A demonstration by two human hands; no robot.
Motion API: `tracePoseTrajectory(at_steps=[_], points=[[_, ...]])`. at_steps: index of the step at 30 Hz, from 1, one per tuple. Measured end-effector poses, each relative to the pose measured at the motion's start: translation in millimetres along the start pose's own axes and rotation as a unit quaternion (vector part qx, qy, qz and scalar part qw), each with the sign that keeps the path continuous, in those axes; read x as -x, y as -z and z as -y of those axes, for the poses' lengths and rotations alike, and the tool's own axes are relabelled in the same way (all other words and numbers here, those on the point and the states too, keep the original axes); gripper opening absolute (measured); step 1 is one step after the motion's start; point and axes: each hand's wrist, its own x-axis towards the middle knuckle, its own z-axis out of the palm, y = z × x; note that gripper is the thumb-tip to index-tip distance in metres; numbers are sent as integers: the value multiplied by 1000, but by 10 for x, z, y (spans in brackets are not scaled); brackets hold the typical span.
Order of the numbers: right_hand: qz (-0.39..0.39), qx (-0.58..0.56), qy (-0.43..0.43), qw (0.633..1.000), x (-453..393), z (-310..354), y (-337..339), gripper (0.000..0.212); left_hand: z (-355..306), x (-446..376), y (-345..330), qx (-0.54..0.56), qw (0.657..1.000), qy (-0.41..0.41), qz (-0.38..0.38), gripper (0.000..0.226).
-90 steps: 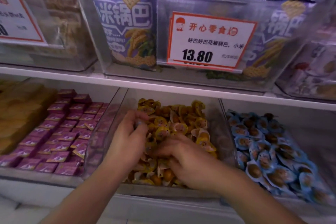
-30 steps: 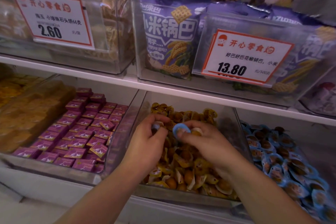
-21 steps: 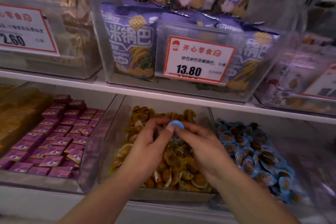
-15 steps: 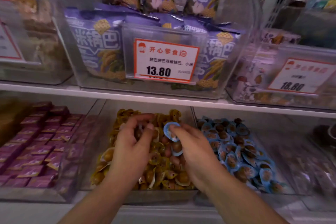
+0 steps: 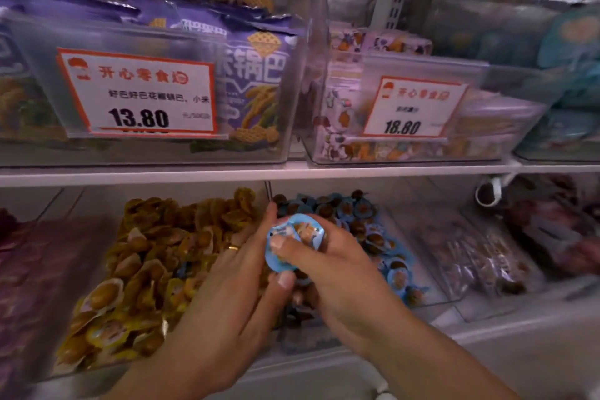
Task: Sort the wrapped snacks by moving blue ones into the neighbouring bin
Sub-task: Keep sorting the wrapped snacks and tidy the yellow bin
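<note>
Carried rightward, blue snack sits pinched in right hand.

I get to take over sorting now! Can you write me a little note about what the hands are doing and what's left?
Right hand: pinches one blue snack, held over the divide between the two bins.
Left hand: fingers straight, beside the blue snack, holding nothing that shows.
Yellow bin: mostly yellow snacks; a bluish one seems to sit among them.
Blue bin, to the right: already holds blue snacks.
Done: one blue snack picked out.
Left: drop it in the blue bin, then hunt for more.
</note>
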Motion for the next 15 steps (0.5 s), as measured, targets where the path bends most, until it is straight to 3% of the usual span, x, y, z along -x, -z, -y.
tracePoseTrajectory(at_steps=[3, 6, 8, 10, 12, 15], points=[[-35, 97, 6, 995, -117, 59, 288, 7, 168, -61, 70, -30, 999, 43, -1, 57], [-11, 341, -9, 940, -191, 258, 810, 11, 421, -111, 232, -67, 994, 88, -1, 38], [30, 404, -60, 912, -158, 314, 1097, 16, 592, -65, 345, -111, 985, 125, 51, 38], [-6, 414, -61, 908, -149, 293, 1253, 23, 727, 18, 425, -166, 962, 154, 149, 51], [-89, 381, -9, 920, -210, 230, 1259, 19, 823, 81, 480, -187, 943, 180, 208, 55], [-149, 315, 69, 935, -305, 135, 1032, 14, 849, 79, 587, -170, 936, 216, 220, 21]])
